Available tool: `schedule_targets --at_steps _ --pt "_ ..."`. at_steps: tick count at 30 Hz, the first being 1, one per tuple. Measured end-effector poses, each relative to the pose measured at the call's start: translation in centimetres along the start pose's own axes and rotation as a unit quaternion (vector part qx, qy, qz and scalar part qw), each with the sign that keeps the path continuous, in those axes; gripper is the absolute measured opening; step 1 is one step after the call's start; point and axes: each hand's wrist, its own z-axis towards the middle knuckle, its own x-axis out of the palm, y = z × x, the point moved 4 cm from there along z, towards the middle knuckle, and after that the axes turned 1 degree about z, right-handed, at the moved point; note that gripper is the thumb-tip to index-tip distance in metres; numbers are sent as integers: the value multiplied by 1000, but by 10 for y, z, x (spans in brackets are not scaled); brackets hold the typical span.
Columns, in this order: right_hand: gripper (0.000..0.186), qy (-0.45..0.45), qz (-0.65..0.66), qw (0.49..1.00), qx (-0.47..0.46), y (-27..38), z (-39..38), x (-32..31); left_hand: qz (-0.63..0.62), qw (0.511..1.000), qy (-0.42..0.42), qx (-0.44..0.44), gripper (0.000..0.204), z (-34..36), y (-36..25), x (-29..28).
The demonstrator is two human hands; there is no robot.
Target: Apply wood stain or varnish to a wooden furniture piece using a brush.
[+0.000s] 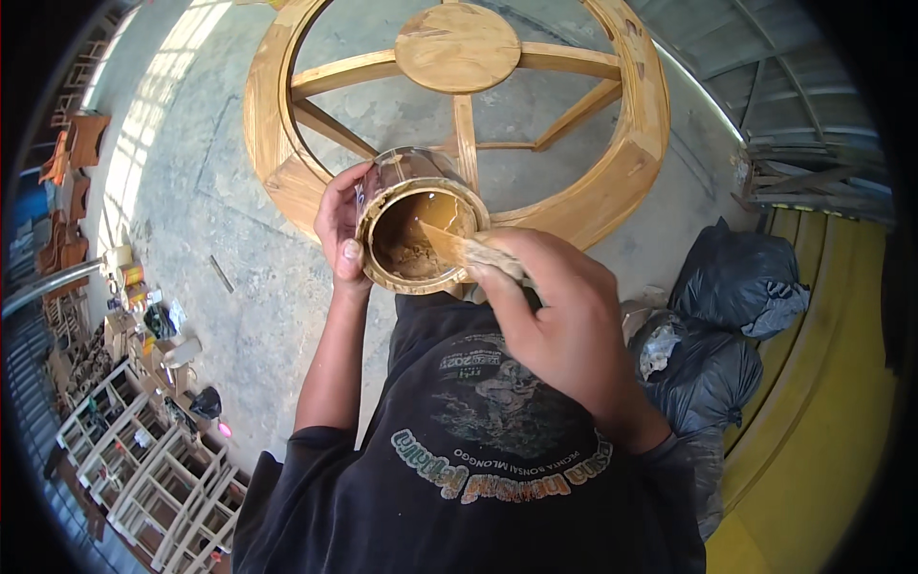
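Observation:
My left hand [343, 228] grips the side of an open round can [413, 284], which is tilted so its mouth faces me. Tan-brown paste coats the can's inside and rim. In my right hand [555, 297] is a putty knife [448, 241], pinched by its smeared, pale handle. Its blade reaches into the can, over the paste. Beyond the can stands a round wooden table frame [277, 182], with a wide ring, spokes and a round disc [457, 48] at its centre.
Several black plastic bags [736, 273] lie at the right, beside a yellow surface [822, 383]. Pale wooden frames [143, 469] are stacked at the lower left. Cans [124, 273] and boxes stand at the left on the grey concrete floor [258, 316].

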Motion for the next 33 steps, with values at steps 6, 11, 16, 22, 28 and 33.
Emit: schedule_targets --at_steps 6,11,16,22,28,33 --pt "18 97 -106 989 -31 -2 12 48 17 1000 11 6 114 -9 -10 10" --pt "17 109 -95 989 -26 -15 16 76 22 998 21 54 101 -17 -15 11" --pt "18 59 -42 995 -66 -25 5 80 34 998 20 44 99 -33 -14 3" --pt "15 50 94 980 170 -39 -13 31 18 1000 -10 11 95 -28 13 11" --pt "30 6 526 807 268 -122 -40 8 -134 982 -109 -71 85 -26 51 -17" --pt "30 -148 496 832 201 -185 -65 -60 -158 944 -281 -75 80 -19 64 -59"
